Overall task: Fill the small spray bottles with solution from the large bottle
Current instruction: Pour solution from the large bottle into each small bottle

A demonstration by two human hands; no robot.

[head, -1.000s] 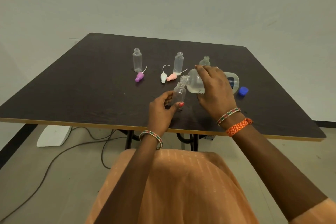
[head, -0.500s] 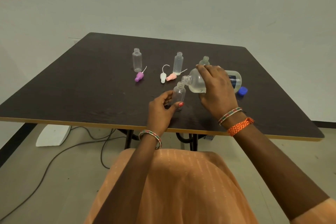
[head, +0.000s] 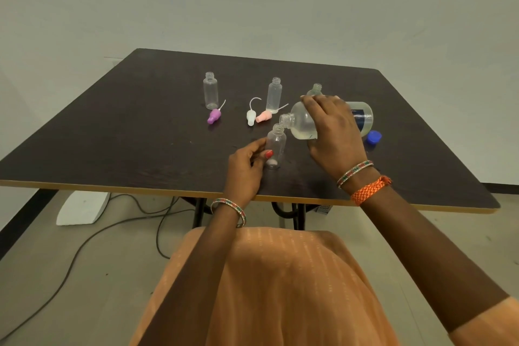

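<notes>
Near the front edge of the dark desk [head: 112, 135], the left hand [head: 245, 167] pinches a small clear spray bottle [head: 275, 149] low on its body between thumb and fingers, keeping it upright on the desk. Just above and to its right, the right hand [head: 334, 132] wraps over the large bottle [head: 323, 121], fingers curled round its body, tipping it nearly on its side so its open neck sits just beside the small bottle's mouth. Pale liquid pools along the large bottle's lower side. Whether liquid is passing between the two mouths cannot be told.

Farther back stand three more uncapped small bottles: one at the left [head: 210, 90], one in the middle [head: 273, 95] with a little liquid at its bottom, and one [head: 316, 89] partly hidden behind the right hand. Three loose spray tops lie between them: purple [head: 214, 116], white [head: 250, 117] and pink [head: 264, 116]. A blue cap [head: 374, 137] lies on the desk just right of the large bottle.
</notes>
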